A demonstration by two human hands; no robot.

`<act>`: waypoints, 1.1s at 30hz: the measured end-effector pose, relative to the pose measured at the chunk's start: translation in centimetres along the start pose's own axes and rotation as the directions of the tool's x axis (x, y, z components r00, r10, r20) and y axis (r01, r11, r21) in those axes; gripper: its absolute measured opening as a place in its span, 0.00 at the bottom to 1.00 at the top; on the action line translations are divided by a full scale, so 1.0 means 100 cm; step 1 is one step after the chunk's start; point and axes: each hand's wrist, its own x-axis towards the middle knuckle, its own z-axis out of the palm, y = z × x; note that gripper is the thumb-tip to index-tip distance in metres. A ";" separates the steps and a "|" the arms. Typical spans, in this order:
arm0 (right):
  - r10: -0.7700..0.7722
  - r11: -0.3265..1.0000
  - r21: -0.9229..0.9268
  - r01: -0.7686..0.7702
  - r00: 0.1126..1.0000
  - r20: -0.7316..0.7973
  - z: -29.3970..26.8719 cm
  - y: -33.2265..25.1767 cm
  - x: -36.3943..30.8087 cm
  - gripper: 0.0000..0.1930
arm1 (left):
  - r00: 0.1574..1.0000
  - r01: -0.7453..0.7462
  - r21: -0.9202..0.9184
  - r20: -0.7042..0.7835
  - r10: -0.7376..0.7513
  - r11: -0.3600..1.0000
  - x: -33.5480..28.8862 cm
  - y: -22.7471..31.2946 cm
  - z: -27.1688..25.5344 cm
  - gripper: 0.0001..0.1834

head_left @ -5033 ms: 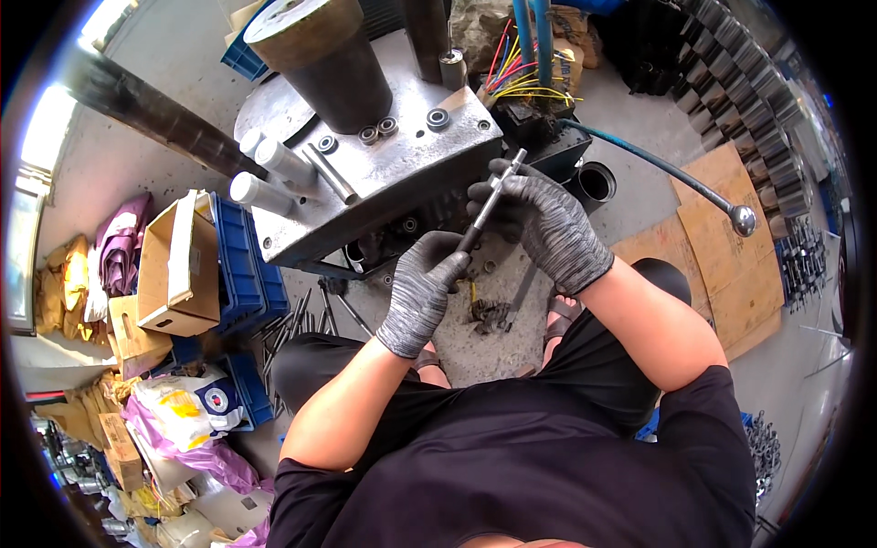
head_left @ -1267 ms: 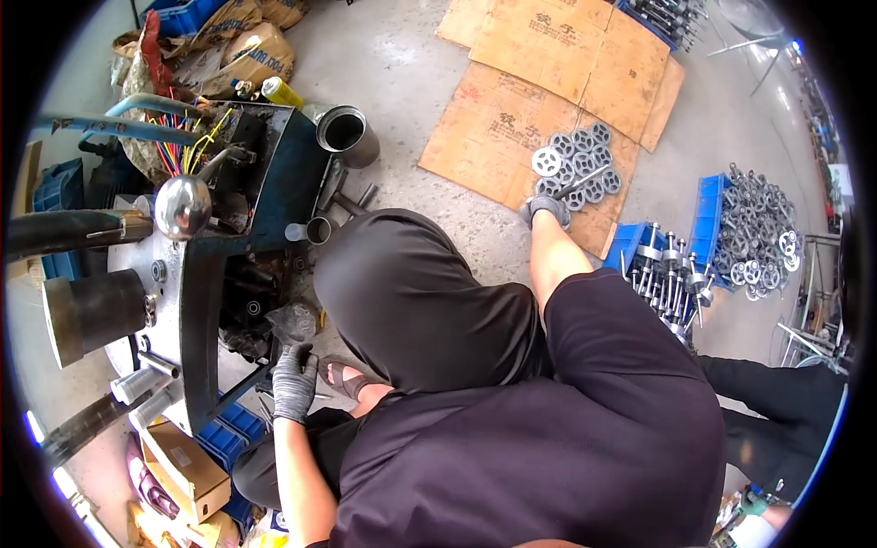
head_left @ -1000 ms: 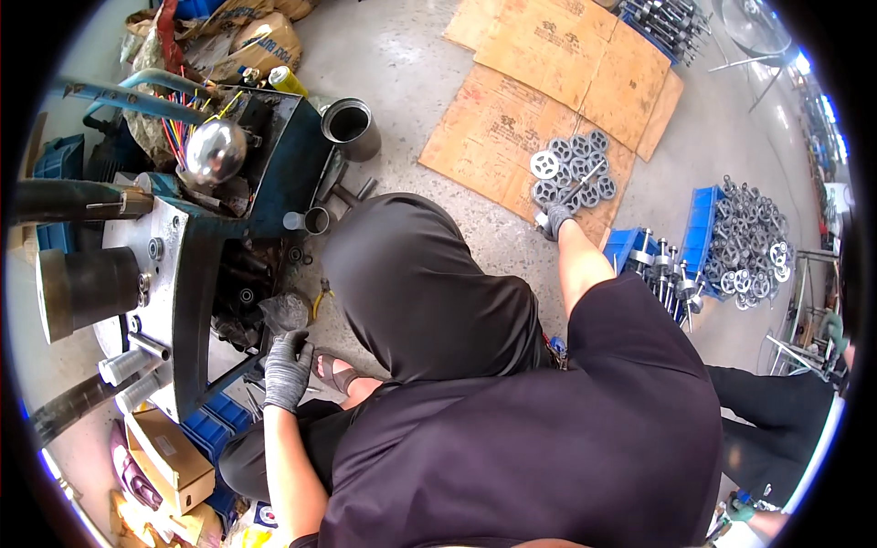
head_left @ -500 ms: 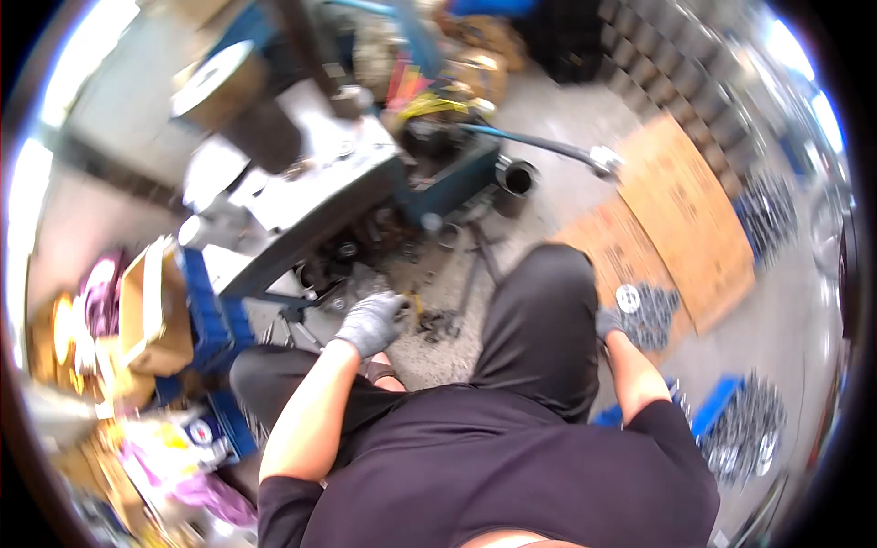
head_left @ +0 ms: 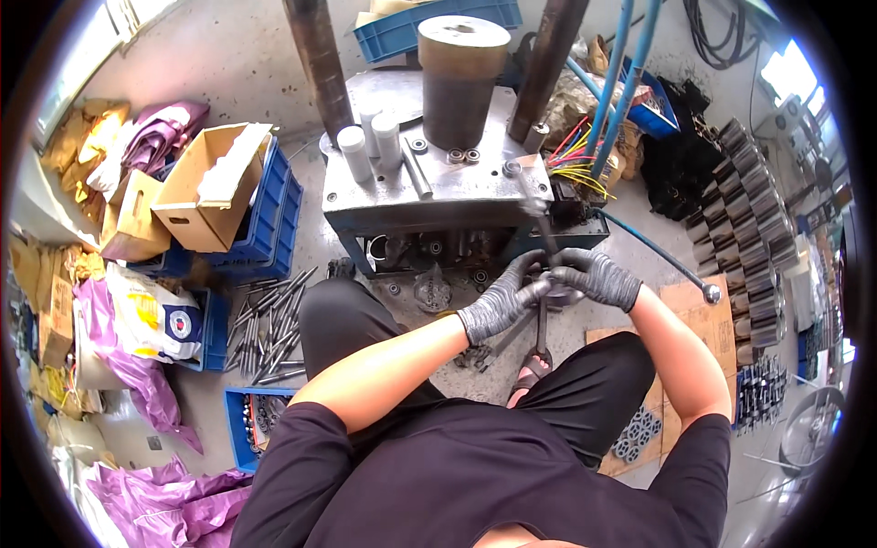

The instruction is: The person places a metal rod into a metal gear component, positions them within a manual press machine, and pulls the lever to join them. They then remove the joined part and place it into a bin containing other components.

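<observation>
In front of the press table, my gloved left hand (head_left: 498, 306) and my gloved right hand (head_left: 598, 277) meet around a long, dark metal shaft (head_left: 547, 236). It stands roughly lengthwise away from me, its far end blurred near the table's front right corner. My left thumb and fingers close on it from the left, while my right fingers wrap over it from the other side. A dark roundish part (head_left: 564, 296) shows at the shaft under my right fingers; its kind is unclear.
The steel table (head_left: 429, 196) carries a thick cylinder (head_left: 463, 87), white cylinders (head_left: 354, 153), a loose rod (head_left: 417, 169) and small bearings (head_left: 464, 155). A blue lever with a ball end (head_left: 711, 293) sticks out right. Many shafts (head_left: 269, 329) lie left; grey plates (head_left: 637, 434) rest on cardboard.
My hands were apart, the left low over the floor and the right beside my right knee. Now they are together on the shaft. The view has swung round toward the table.
</observation>
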 end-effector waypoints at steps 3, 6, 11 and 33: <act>-0.182 0.959 -0.214 0.185 0.983 0.033 0.028 -0.063 -0.013 0.17 | 0.953 0.049 -0.222 -0.281 -0.112 0.974 -0.008 0.010 -0.019 0.14; -0.513 0.547 -0.743 0.385 0.856 0.066 0.021 -0.120 -0.052 0.17 | 0.915 0.165 -0.318 -0.304 -0.265 0.934 -0.035 0.035 -0.034 0.08; -0.534 0.437 -0.891 0.119 0.832 -0.151 -0.037 -0.153 -0.104 0.15 | 0.886 0.275 -0.378 -0.257 -0.386 0.884 -0.064 0.028 -0.031 0.10; -0.218 0.601 -0.793 -0.097 0.935 -0.279 -0.082 -0.115 -0.120 0.21 | 0.842 0.322 -0.200 -0.387 -0.377 0.925 -0.021 0.005 -0.075 0.18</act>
